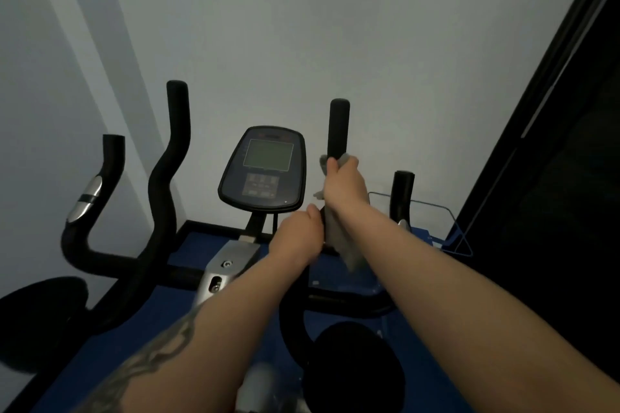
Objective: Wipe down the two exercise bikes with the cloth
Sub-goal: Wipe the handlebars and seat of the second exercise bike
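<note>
An exercise bike stands straight ahead, with a dark console (263, 168) and black foam handlebars. My right hand (344, 182) is wrapped around the right upright handlebar (339, 126) with a grey cloth (342, 241) pressed against it; the cloth's loose end hangs down below the hand. Lower on the same bar, my left hand (297, 236) grips the handlebar beside the hanging cloth. A second bike's curved handlebar (97, 208) with a silver sensor and its black seat (43, 315) show at the left.
A pale wall is close behind the bikes and a dark panel (553, 178) runs along the right. The floor is blue (201, 345). A thin wire rack (446, 228) stands at the right behind a short black handle (403, 194). This bike's black seat (354, 365) is below my arms.
</note>
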Demonstrator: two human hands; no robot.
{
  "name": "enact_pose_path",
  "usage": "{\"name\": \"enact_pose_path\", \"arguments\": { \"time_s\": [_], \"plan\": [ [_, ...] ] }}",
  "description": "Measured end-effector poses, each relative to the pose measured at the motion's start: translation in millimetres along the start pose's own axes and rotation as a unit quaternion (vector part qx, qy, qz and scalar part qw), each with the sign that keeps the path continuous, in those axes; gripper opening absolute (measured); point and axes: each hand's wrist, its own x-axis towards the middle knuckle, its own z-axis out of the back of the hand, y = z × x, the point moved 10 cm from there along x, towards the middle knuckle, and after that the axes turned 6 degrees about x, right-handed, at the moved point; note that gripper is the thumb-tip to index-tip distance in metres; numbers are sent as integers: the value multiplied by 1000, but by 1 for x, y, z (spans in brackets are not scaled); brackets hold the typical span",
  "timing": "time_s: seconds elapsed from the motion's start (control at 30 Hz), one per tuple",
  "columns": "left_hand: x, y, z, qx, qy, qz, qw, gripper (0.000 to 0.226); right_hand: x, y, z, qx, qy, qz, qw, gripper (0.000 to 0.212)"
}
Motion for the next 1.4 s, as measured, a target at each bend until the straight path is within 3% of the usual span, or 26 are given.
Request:
{"name": "enact_pose_path", "arguments": {
  "time_s": [0.03, 0.1, 0.17, 0.27, 0.33, 0.47, 0.63, 0.77, 0.93, 1.03, 1.17, 1.3, 1.4],
  "plan": [
    [0, 2, -1, -38, 12, 11, 999, 13, 2, 1, 1, -5, -3, 1, 1000, 39],
    [0, 0, -5, -84, 38, -2, 996, 36, -10, -8, 2, -10, -14, 18, 1000, 44],
    [3, -1, -7, -78, 51, -15, 996, 51, -31, -21, 6, -20, -21, 46, 999, 46],
    [3, -3, -5, -59, 48, -19, 997, 45, -22, -22, 8, -44, 10, 48, 998, 45],
    [2, 0, -1, -74, 36, 0, 997, 23, 3, -9, 10, -51, 20, 37, 998, 45],
    [-3, -1, 2, -89, 25, -18, 996, 7, 2, -2, 8, 17, -25, 48, 998, 42],
    [-17, 14, 16, -129, -79, -7, 988, 36, -40, -27, 6, 5, 0, 66, 998, 50],
    [-25, 15, 26, -145, -136, -17, 980, 23, 6, -6, 28, -4, -20, 4, 1000, 48],
    [-31, 15, 25, -115, -143, -43, 982, 31, -36, -15, 3, -37, -10, 51, 998, 51],
    [-30, 13, 26, -113, -147, -52, 981, 32, -45, -34, 21, -35, 7, 22, 999, 49],
    [-29, 16, 25, -119, -146, -49, 981, 32, -38, -27, 71, -81, -81, 6, 993, 51],
    [-29, 17, 25, -123, -146, -47, 980, 32, -46, -34, 72, 11, -130, -10, 991, 49],
    [-30, 19, 25, -128, -149, -46, 980, 31, -56, -47, 39, 182, -74, -81, 977, 47]
  ]
}}
